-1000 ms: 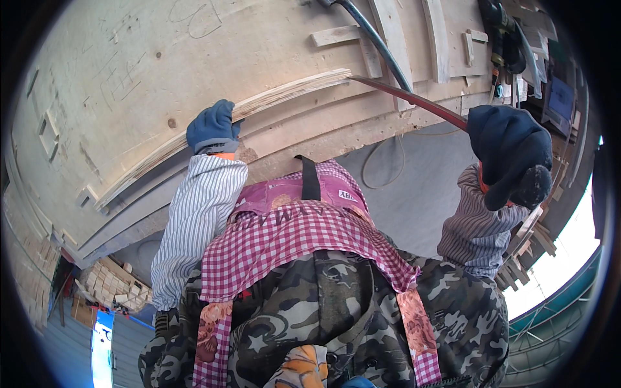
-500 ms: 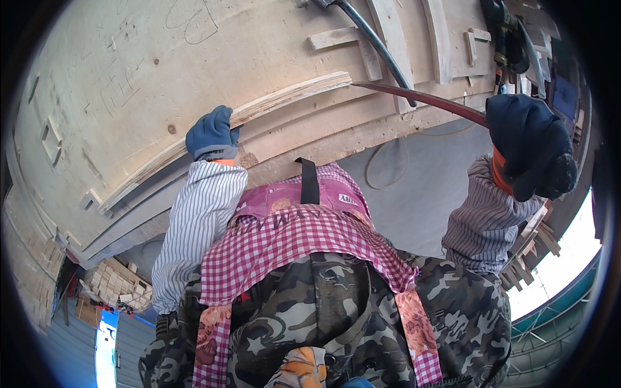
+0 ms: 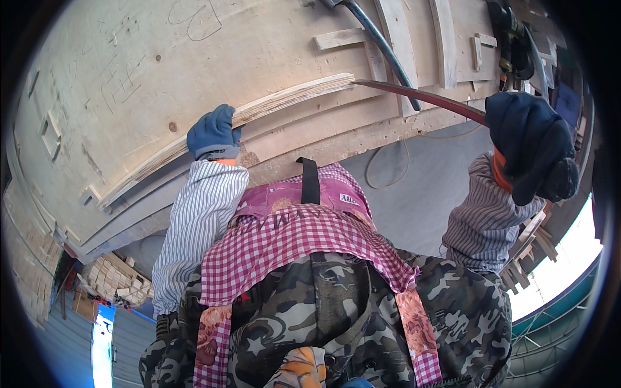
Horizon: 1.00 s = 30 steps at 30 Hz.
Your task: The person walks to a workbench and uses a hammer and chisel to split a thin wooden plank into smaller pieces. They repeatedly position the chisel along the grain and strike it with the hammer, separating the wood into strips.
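My left hand (image 3: 214,132), in a dark blue work glove, is closed around the near edge of a long plywood strip (image 3: 294,96) lying along the bench. In a matching glove, my right hand (image 3: 532,147) is closed on a red pry bar (image 3: 436,102) out to the right. The bar's dark, narrow tip meets the strip's right end, though whether it is wedged in or only touching I cannot tell. A blue-grey metal bar (image 3: 381,48) with a bent head lies just beyond the red one.
The plywood bench (image 3: 129,77) carries several wooden slats (image 3: 444,45) and short offcuts (image 3: 339,39). Dark power tools (image 3: 511,39) lie at the far right. A thin cable (image 3: 388,184) loops over the grey floor. Stacked wood blocks (image 3: 116,282) stand at lower left.
The bench and the things on it appear very slightly shifted in the picture. Both hands keep their grips, and the bar's tip stays at the strip's end.
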### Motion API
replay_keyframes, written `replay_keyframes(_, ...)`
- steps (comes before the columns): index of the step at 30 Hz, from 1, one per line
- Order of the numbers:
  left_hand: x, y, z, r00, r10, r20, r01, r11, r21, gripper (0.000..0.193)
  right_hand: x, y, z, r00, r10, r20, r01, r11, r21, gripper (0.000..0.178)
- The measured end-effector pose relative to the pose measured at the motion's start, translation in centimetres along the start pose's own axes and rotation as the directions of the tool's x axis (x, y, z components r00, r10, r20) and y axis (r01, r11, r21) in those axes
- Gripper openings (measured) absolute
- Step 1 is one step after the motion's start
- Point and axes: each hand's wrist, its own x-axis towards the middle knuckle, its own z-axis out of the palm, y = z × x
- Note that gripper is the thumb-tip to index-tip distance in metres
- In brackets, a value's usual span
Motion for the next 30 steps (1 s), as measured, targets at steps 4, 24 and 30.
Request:
replay_keyframes(4, -0.2, 0.0, 0.2, 1.000, -0.010, 0.014, 0.010, 1.000, 0.009, 0.048, 0.3, 1.3, -0.1, 0.997, -0.065, -0.047, 0.070, 0.992, 0.106, 0.035)
replay_keyframes(24, -1.2, -0.5, -1.0, 0.999, -0.036, -0.010, 0.037, 0.998, 0.050, 0.047, 0.6, 0.4, 3.4, 0.973, -0.150, -0.176, 0.180, 0.969, 0.168, 0.050)
replay_keyframes(30, -0.9, -0.7, -1.2, 0.996, -0.066, 0.057, 0.061, 0.994, 0.092, 0.049, -2.3, -2.0, 6.4, 0.772, 0.177, -0.611, -0.381, 0.898, -0.222, 0.038)
